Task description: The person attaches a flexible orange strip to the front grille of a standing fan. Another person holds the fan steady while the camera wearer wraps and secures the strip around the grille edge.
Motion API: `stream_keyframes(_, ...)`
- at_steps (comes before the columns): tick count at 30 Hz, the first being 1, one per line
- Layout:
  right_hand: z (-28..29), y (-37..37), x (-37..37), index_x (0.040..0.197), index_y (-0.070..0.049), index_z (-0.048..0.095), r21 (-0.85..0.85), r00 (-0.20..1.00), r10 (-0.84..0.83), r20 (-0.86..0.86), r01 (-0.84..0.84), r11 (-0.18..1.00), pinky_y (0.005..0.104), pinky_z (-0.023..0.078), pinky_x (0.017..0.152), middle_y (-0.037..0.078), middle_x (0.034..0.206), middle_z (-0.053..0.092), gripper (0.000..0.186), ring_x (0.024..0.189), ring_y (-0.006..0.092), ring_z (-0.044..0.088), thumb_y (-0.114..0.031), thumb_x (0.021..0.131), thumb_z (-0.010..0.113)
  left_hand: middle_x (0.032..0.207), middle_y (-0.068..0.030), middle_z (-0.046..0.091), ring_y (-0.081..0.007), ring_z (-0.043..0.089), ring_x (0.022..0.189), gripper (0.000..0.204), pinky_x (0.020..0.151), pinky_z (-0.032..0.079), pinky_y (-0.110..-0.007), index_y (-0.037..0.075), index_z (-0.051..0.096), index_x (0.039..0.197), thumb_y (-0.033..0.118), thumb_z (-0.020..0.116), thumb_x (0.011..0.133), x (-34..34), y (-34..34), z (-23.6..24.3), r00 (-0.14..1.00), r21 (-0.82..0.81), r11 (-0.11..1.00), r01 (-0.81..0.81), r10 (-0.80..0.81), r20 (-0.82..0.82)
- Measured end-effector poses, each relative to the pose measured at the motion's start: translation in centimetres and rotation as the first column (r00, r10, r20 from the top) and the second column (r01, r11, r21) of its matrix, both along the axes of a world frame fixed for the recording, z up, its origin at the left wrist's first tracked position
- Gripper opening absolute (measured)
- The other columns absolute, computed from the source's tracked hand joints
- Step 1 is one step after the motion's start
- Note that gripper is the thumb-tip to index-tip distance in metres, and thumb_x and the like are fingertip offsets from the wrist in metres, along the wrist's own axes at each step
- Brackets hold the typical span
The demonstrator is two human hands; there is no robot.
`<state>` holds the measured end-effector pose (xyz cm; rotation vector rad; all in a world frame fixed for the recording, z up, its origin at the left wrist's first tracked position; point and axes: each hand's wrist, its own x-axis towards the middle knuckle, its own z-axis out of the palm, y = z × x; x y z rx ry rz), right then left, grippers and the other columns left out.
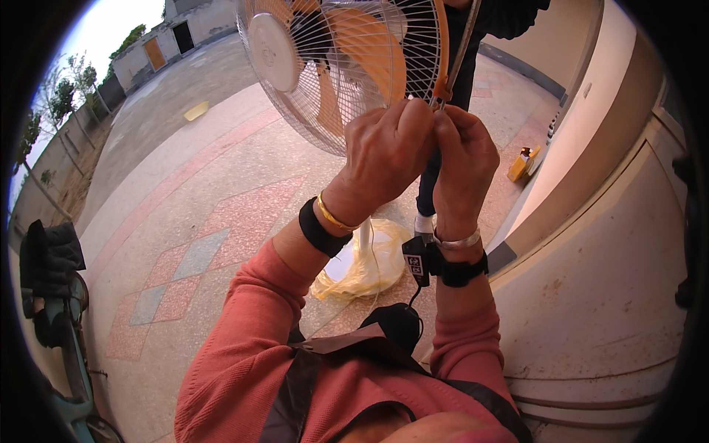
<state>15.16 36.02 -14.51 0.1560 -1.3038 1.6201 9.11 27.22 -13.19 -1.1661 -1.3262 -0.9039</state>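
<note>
A standing fan with orange blades and a white wire guard fills the top middle. An orange band edges its guard, and a thin metal strip slants up beside it. Where band and strip meet at the lower edge sits a small orange clip. My left hand is closed on the guard rim just below the clip. Against it, my right hand pinches the same spot with thumb and finger. My fingers hide the exact part gripped. The fan's base, wrapped in yellowish plastic, stands on the floor below my wrists.
Behind the fan stands a person in dark clothes. A yellow object lies by the wall at right. A pale vehicle-like body curves close on my right. A green two-wheeler is at left; a yellow basin lies farther off.
</note>
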Motion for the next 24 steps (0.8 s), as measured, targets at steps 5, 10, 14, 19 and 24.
stream_keyframes(5,-1.1,0.6,-0.1,0.105,0.003,0.062,-0.038,0.988,0.122,-0.092,-0.126,0.991,0.0229,0.051,0.078,0.007,0.092,0.068,0.018,0.084,0.0113,0.064,-0.003,0.088,0.060,0.057,-0.0024,0.044,-0.0186,0.050,0.045,0.026,0.042,0.040,-0.030,0.010,0.042,0.071,0.008,0.066,0.079,0.0,0.2,-0.2,0.999,0.029,1.000,0.001,0.000,-0.051)
stream_keyframes(10,-2.2,1.2,-1.4,0.107,0.002,0.062,-0.040,0.946,0.256,-0.198,-0.269,0.962,0.0248,0.051,0.081,0.007,0.097,0.067,0.019,0.088,0.0124,0.064,0.000,0.089,0.059,0.055,-0.0014,0.044,-0.0176,0.049,0.044,0.027,0.041,0.040,-0.029,0.010,0.042,0.071,0.010,0.066,0.082,-0.2,0.0,0.0,0.999,0.000,1.000,-0.025,0.025,-0.042)
stream_keyframes(14,-3.0,1.5,-2.0,0.105,0.001,0.063,0.010,0.979,0.137,-0.153,-0.137,0.990,0.0239,0.051,0.079,0.008,0.097,0.068,0.017,0.088,0.0125,0.064,0.000,0.088,0.061,0.054,-0.0022,0.045,-0.0192,0.050,0.043,0.027,0.041,0.040,-0.030,0.010,0.043,0.071,0.011,0.067,0.082,0.1,-0.1,0.1,0.999,-0.004,1.000,-0.011,0.011,-0.030)
stream_keyframes(19,-2.8,2.0,-2.6,0.098,0.000,0.063,0.090,0.978,0.100,-0.181,-0.085,0.992,0.0227,0.052,0.078,0.009,0.092,0.069,0.013,0.086,0.0132,0.065,0.003,0.085,0.063,0.055,-0.0046,0.049,-0.0234,0.053,0.045,0.025,0.042,0.041,-0.032,0.009,0.044,0.072,0.012,0.066,0.082,0.6,-0.3,0.5,0.998,-0.018,0.999,-0.030,0.031,0.055)
stream_keyframes(24,-2.6,2.1,-3.4,0.095,0.000,0.063,0.132,0.948,0.158,-0.278,-0.125,0.983,0.0230,0.053,0.077,0.010,0.092,0.069,0.014,0.087,0.0141,0.066,0.006,0.083,0.064,0.056,-0.0065,0.051,-0.0255,0.056,0.047,0.023,0.043,0.043,-0.034,0.009,0.045,0.072,0.012,0.066,0.081,0.9,-0.8,0.7,0.989,-0.029,0.999,-0.028,0.032,0.141)
